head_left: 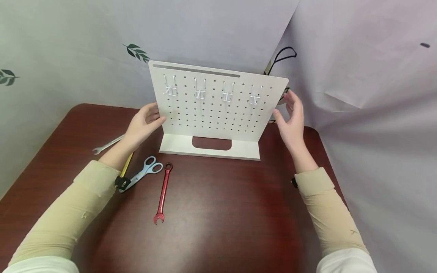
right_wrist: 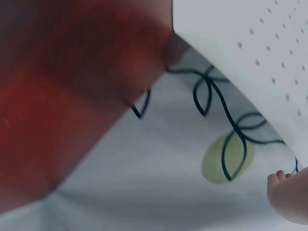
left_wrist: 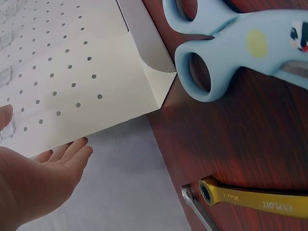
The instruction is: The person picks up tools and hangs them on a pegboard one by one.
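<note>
1. Head view: white pegboard stands on its base at far side of tabletop, 4 wire hooks in a row across upper part. L hand at board's L edge: thumb in front, other fingers behind, wide gap btwn. R hand at R edge: thumb tip by the edge, fingers loosely bent beyond it, well apart from thumb; can't tell if they touch. Red wrench lies in front of board, toward L; blue scissors just beside it; yellow wrench partly hidden by L forearm; silver wrench farther L. Leaf-print cloth behind.

2. L wrist view: fingers fairly straight, tips tucked behind board edge; thumb on face side, cut off by frame; no clear pinch. Scissors' handle loops sit next to base corner. Yellow wrench, marked "EXPLOIT", lies near silver one.

3. R wrist view: blurry. Only part of R hand shows, lower R, fingertips by board edge; can't tell grip from here. Cloth has dark looped lines + a green patch.
</note>
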{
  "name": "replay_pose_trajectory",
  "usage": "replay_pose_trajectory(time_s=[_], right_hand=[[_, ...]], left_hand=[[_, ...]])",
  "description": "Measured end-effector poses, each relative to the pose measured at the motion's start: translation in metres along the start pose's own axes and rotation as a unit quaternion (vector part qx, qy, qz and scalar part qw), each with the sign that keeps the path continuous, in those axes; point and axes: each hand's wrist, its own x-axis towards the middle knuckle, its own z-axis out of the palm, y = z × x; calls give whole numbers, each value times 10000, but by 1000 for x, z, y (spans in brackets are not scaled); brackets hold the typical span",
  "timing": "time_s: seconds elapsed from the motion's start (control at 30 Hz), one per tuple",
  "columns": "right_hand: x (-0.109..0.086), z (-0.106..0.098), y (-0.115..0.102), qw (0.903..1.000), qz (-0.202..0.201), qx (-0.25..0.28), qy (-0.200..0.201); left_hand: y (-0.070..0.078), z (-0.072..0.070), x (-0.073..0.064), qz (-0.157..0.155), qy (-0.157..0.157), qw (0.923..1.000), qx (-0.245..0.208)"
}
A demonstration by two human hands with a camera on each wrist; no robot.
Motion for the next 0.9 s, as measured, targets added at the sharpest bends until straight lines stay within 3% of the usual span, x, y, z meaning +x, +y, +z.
replay_pose_trajectory(time_s=[0.2,0.33,0.43,0.67,0.9], right_hand=[[25,-5,-27,9957,-846,-186,340],[37,-2,-43,9921,-1173,-300,339],[47,2,-42,9897,-1364,-362,230],[67,14,-35,9865,-1604,-340,15],[69,19,-34,9874,-1491,-520,-105]], left_hand=[[-2,1,0,9,1,10000,-25],[-3,1,0,12,11,10000,-24],[-3,1,0,15,6,10000,-47],[-3,1,2,18,5,10000,-16],[-5,-1,3,3,-35,10000,-89]])
